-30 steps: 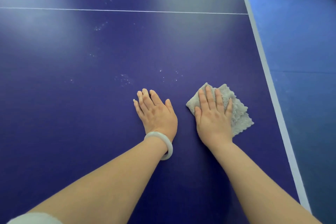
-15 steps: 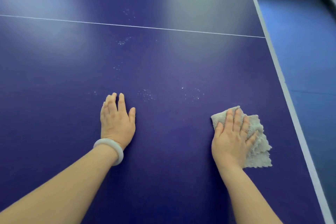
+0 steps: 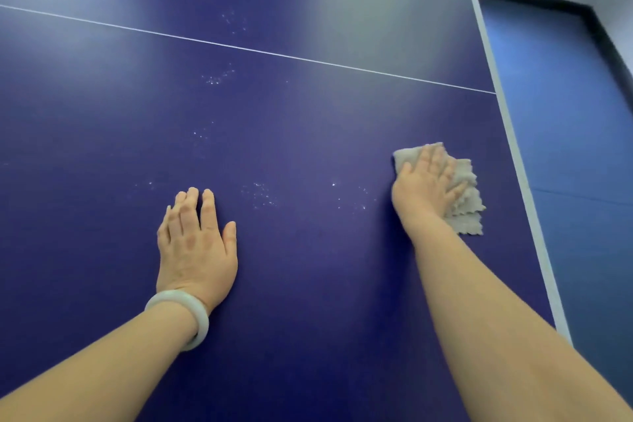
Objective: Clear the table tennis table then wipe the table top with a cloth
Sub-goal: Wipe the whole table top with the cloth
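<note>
**While a flat palm pins the cloth, pale specks wait on the blue top**

Because the cloth (image 3: 470, 214) is a soft, limp square of fleecy fabric, it will likely weigh next to nothing and offer no stiffness of its own. It goes only where a palm drives it. On a smooth, hard table top (image 3: 308, 301) it should slide easily, so the risk is that it bunches or slips out from under the fingers rather than that anything breaks. The sensible hold is the one shown: spread pressure from above, over the middle of the folded stack, with the loose edges trailing. To lift it instead, a pinch at the free corner nearest the person would do.

The right hand (image 3: 424, 188) lies on it, palm down, fingers fairly straight and fanned. It presses rather than clutches, and nothing is curled round the fabric. The left hand (image 3: 195, 243) rests flat and bare on the table with fingers together, holding nothing, a pale bracelet (image 3: 185, 317) at its wrist.

The cloth is greyish beige and folded into several layers, with wavy, scalloped edges showing past the fingers on the right. It sits on the right part of the surface, near but not touching the white band (image 3: 524, 181) that marks the table's side, beyond which lies a blue floor (image 3: 582, 134).

Clusters of white specks (image 3: 262, 197) dot the dark blue between the two hands and further up toward the thin white line (image 3: 274, 53). By that evidence, much wiping remains.
</note>
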Demonstrator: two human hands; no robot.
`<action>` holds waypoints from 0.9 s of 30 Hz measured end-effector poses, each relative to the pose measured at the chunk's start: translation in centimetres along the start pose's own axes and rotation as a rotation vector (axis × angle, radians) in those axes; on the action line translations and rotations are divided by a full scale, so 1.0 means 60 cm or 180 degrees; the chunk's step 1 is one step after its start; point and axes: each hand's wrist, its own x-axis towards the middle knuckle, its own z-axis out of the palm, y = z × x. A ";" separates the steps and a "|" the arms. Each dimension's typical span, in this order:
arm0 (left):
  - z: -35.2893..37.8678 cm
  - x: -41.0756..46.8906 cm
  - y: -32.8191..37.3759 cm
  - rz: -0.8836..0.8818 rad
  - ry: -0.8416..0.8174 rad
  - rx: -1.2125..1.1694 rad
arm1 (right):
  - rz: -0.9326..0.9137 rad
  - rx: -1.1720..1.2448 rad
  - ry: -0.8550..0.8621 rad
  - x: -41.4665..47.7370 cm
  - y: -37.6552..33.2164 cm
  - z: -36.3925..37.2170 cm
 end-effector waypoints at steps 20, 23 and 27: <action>-0.005 -0.001 0.005 0.0053 0.0041 0.0167 | -0.2390 -0.0347 -0.0312 -0.115 -0.081 0.050; -0.005 -0.001 0.004 0.0087 0.0017 0.0197 | -0.2347 -0.0266 -0.0521 -0.118 -0.009 0.036; -0.008 -0.002 0.005 0.0135 -0.0014 0.0258 | -0.0736 -0.0130 -0.0095 -0.131 0.111 0.004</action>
